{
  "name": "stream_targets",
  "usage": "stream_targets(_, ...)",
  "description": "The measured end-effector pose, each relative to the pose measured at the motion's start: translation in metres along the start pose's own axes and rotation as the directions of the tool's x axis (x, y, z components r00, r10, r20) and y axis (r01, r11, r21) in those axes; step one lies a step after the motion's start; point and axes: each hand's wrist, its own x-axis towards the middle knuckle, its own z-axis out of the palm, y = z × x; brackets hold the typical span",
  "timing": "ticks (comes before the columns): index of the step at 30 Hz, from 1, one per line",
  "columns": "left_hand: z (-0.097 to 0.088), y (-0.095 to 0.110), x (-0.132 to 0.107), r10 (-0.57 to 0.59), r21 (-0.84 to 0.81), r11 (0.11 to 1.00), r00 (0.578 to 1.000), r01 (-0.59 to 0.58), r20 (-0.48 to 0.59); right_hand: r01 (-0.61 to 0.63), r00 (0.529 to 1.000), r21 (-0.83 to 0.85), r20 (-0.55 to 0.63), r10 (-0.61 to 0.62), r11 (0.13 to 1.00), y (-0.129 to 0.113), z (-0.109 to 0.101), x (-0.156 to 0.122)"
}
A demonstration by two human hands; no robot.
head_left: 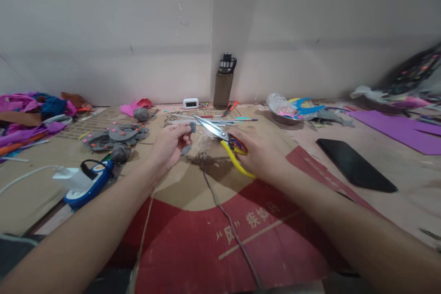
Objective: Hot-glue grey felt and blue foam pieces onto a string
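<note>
Between the thumb and fingers of my left hand (171,144) a small dark grey piece (193,127) is pinched; it looks like felt or yarn. My right hand (257,151) grips yellow-handled scissors (210,126), whose blades point left at the upper edge of that piece. Whether the blades touch it, I cannot tell. Below the blades, a tangle of pale thin threads (204,143) lies on the cardboard (182,188). A grey cord (227,218) runs from there toward me across the red printed part.
A dark bottle (223,85) and a small white clock (190,103) stand by the wall. Leftward are grey felt pieces (119,134), a yarn ball (120,154) and a blue power strip (90,188). A bowl (284,118), a black phone (354,164) and a purple sheet (396,131) lie right.
</note>
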Motion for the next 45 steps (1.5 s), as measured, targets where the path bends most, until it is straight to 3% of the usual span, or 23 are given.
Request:
stream_targets(4, 0.0001, 0.0017, -0.0001, 0.013, 0.025, 1.000, 0.999, -0.013, -0.033, -0.020, 1.000, 0.094, -0.013, 0.021, 0.995, -0.0035, -0.0032, 0.0019)
stream_targets(12, -0.0020, -0.0011, 0.0002, 0.053, 0.081, 0.995, 0.999, -0.054, 0.011, -0.015, 0.999, -0.047, 0.028, 0.016, 0.999, -0.0067, -0.0036, -0.0003)
stream_targets(27, -0.0009, -0.0032, -0.0008, 0.008, 0.042, 0.999, 1.000, -0.009, 0.024, 0.012, 0.998, -0.191, 0.069, 0.002, 0.981, -0.0037, -0.0038, 0.0008)
stream_targets(45, -0.0024, 0.0010, 0.0006, -0.066, -0.022, 0.998, 0.997, 0.067, 0.027, 0.005, 0.999, -0.082, 0.035, -0.002, 0.997, -0.0036, -0.0045, 0.0005)
